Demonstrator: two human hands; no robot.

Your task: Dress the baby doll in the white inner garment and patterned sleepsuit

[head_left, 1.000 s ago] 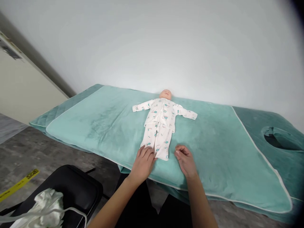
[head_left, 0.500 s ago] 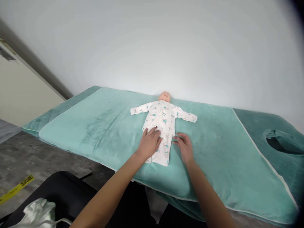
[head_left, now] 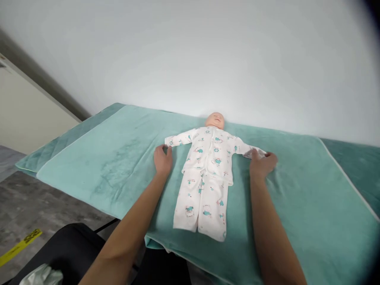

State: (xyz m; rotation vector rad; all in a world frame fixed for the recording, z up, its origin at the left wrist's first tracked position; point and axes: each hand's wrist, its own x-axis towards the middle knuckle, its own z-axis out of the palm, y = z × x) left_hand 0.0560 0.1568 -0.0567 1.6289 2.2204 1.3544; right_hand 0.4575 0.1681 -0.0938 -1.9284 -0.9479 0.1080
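A baby doll lies on its back, dressed in a white long-sleeved top with teal and pink prints. Matching trousers extend below the hem, the legs laid straight and side by side. Both sleeves are stretched out sideways. My left hand is at the cuff of the left-hand sleeve, thumb and curled fingers closed at its lower edge. At the other side, my right hand grips the end of the right-hand sleeve, partly covering the cuff.
Teal plush covers spread over the long padded bed, which stands against a pale wall. A black seat with a crumpled light cloth is at the lower left. Yellow tape marks the grey floor.
Both hands have left the waist and trousers area and moved up and outward to the two sleeve ends. My view has come closer to the doll.
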